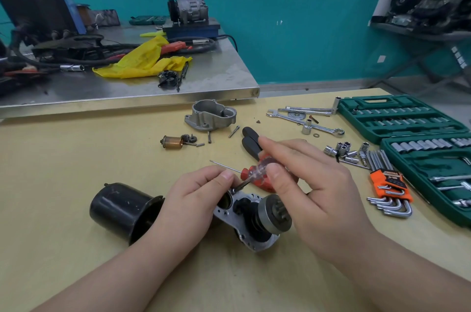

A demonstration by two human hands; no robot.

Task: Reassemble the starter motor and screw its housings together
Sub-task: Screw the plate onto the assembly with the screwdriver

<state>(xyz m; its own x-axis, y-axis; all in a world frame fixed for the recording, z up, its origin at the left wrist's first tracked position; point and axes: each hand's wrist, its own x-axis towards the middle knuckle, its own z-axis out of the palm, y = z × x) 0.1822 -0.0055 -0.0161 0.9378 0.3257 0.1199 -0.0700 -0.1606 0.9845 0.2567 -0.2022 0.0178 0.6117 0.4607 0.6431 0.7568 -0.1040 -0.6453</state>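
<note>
Early stage: left hand [201,189] apparently pinches a screw at the plate [238,220]; right hand [305,176] grips the screwdriver [257,170]; housing [210,115] waits mid-desk.

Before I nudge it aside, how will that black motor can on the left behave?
The black can lies on its round side, so it will probably roll. It looks like steel, likely heavy for its size and stiff. Its glossy surface may be slippery. It lies beside the left hand.
</note>
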